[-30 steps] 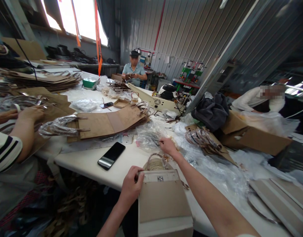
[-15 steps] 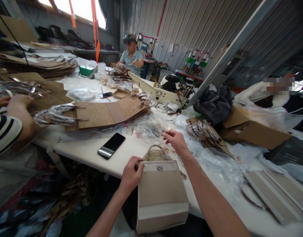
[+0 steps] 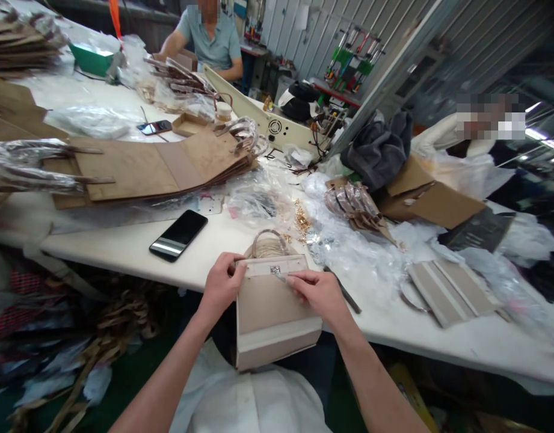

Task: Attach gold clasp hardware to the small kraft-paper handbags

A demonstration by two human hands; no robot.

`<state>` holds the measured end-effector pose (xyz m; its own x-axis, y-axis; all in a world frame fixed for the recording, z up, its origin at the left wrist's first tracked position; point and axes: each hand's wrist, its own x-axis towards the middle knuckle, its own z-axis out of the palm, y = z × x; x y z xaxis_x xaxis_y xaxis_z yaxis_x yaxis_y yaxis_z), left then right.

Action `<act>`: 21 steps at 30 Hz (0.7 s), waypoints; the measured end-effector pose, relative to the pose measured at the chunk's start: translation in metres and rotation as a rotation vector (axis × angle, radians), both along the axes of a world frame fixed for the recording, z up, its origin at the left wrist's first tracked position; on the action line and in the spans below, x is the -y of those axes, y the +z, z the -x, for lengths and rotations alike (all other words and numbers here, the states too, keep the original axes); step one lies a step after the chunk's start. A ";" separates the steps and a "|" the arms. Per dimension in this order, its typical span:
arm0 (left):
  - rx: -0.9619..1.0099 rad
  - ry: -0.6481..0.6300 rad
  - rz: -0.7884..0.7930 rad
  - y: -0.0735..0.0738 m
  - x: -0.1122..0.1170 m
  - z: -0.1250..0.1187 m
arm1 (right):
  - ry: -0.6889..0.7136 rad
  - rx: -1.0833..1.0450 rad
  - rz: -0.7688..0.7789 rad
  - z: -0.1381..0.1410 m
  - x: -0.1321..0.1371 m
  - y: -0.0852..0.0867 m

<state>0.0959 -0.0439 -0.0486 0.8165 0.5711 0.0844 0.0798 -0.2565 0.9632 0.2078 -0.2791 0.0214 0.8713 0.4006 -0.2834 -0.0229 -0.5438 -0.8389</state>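
Behind a white worktable (image 3: 114,248), a grey ribbed metal wall (image 3: 335,18) is cut off by the frame's top, as is the head of a co-worker in a light blue shirt (image 3: 213,45). At the table's near edge, above the lap, a beige boxy handbag (image 3: 277,307) is clamped by its upper left corner in the left hand (image 3: 221,285). In the right hand (image 3: 319,294), a small silvery piece (image 3: 281,278) is pinched just below a square metal plate (image 3: 275,270); its shape is too small to be made out. Half a second earlier the right hand was held beyond the bag; now the small gold-coloured pieces (image 3: 301,216) there are left uncovered
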 end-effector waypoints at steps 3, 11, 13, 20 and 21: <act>-0.006 -0.043 0.058 -0.002 -0.007 0.002 | 0.022 0.156 0.004 -0.004 0.000 0.003; -0.051 -0.236 0.197 0.002 -0.024 0.013 | 0.247 0.438 -0.039 0.003 -0.033 0.022; -0.074 -0.188 0.158 0.003 -0.019 0.014 | 0.399 0.538 -0.014 0.004 -0.042 0.024; -0.051 -0.092 0.091 0.009 -0.003 0.015 | 0.850 0.798 0.225 0.008 -0.070 0.023; -0.049 -0.095 0.083 0.009 -0.002 0.016 | 0.880 0.829 0.257 0.008 -0.072 0.022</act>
